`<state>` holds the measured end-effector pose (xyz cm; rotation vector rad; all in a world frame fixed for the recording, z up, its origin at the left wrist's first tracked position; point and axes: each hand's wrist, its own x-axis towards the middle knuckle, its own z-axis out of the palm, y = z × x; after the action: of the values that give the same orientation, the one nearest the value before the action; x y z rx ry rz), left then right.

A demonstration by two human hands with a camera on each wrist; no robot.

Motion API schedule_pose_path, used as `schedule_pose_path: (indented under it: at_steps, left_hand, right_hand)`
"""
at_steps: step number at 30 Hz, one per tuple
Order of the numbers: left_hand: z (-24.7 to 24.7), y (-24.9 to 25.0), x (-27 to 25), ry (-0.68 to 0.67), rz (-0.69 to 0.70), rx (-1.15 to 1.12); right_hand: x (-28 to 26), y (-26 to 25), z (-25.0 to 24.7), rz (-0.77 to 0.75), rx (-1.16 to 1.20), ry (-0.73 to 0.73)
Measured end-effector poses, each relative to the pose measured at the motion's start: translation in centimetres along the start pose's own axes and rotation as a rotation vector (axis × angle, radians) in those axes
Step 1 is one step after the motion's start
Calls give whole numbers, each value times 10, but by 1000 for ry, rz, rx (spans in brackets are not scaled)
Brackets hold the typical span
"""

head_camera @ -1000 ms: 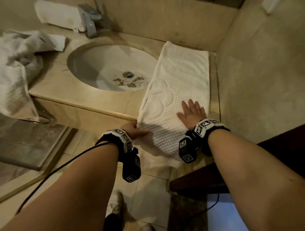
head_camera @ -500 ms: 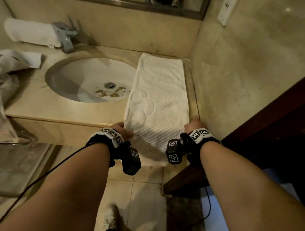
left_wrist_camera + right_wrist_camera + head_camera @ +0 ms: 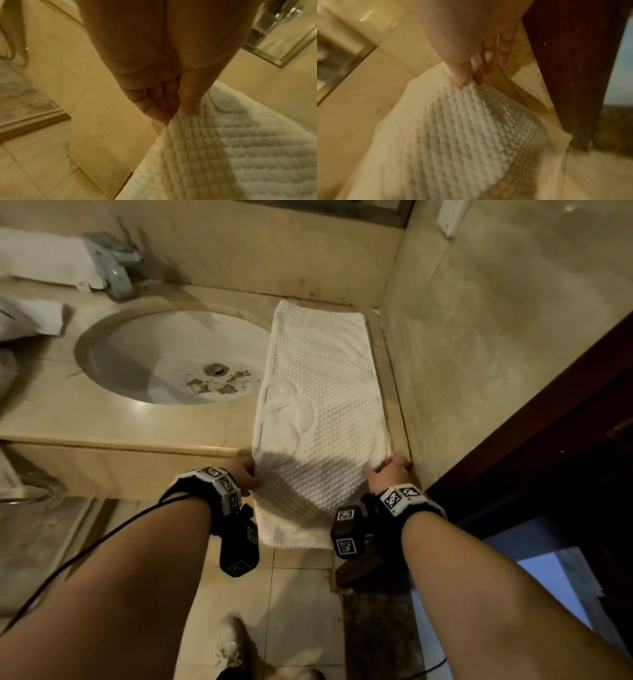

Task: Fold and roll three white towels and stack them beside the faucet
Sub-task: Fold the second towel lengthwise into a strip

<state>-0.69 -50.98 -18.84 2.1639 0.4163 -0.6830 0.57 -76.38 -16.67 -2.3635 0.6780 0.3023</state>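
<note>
A white waffle-textured towel [image 3: 322,392] lies folded into a long strip on the counter right of the sink, its near end hanging over the counter's front edge. My left hand [image 3: 248,477] pinches the towel's left edge [image 3: 173,119] at the counter lip. At the right edge of the towel [image 3: 467,108], my right hand [image 3: 388,470] pinches it between thumb and fingers. The faucet [image 3: 114,265] stands at the back left, with a rolled white towel [image 3: 41,258] lying behind it. Another crumpled white towel [image 3: 24,320] sits at the far left.
The oval sink [image 3: 171,357] has brown debris near its drain. A tiled wall [image 3: 479,337] rises right beside the towel, and a dark wooden door frame [image 3: 531,440] stands to the right. Below are floor tiles [image 3: 301,604] and a shoe [image 3: 229,645].
My right hand left the top of the towel, where it lay flat, and came back to pinch the right edge. The left hand kept its hold at the left edge. The view shifted.
</note>
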Motion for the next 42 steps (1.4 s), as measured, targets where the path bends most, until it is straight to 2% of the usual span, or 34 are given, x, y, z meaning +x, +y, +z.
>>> schedule_pose_path:
  at_steps: [3, 6, 9, 14, 16, 23, 28, 32, 33, 35, 38, 40, 42]
  left_hand:
    - [2, -1, 2, 9, 32, 50]
    - [8, 6, -2, 67, 46, 137]
    - [14, 10, -2, 114, 60, 129]
    - [11, 3, 4, 108, 37, 1]
    - [9, 1, 4, 60, 30, -26]
    - [6, 6, -1, -4, 55, 176]
    - [6, 7, -4, -43, 80, 215]
    - [12, 12, -9, -68, 73, 221]
    - [14, 15, -12, -78, 81, 238]
    - [12, 21, -13, -60, 90, 233]
    - [-4, 28, -9, -31, -27, 218]
    - [-24, 40, -7, -7, -134, 357]
    - [-46, 54, -3, 54, -148, 545]
  right_hand:
    - [7, 4, 9, 31, 146, 57]
    - [9, 10, 13, 9, 170, 99]
    - [10, 9, 10, 29, 192, 44]
    - [13, 6, 6, 105, 335, 4]
    - [14, 5, -1, 120, 289, -50]
    - [16, 0, -10, 86, 69, -140]
    - [18, -7, -14, -82, -157, 52]
    - [10, -22, 3, 31, -378, 263]
    - [10, -24, 2, 42, -405, 246]
    - [19, -28, -6, 4, -423, 117]
    - [26, -29, -20, -48, -535, -6]
    - [25, -41, -28, -81, -532, -54]
    - [26, -57, -37, -116, -465, -110]
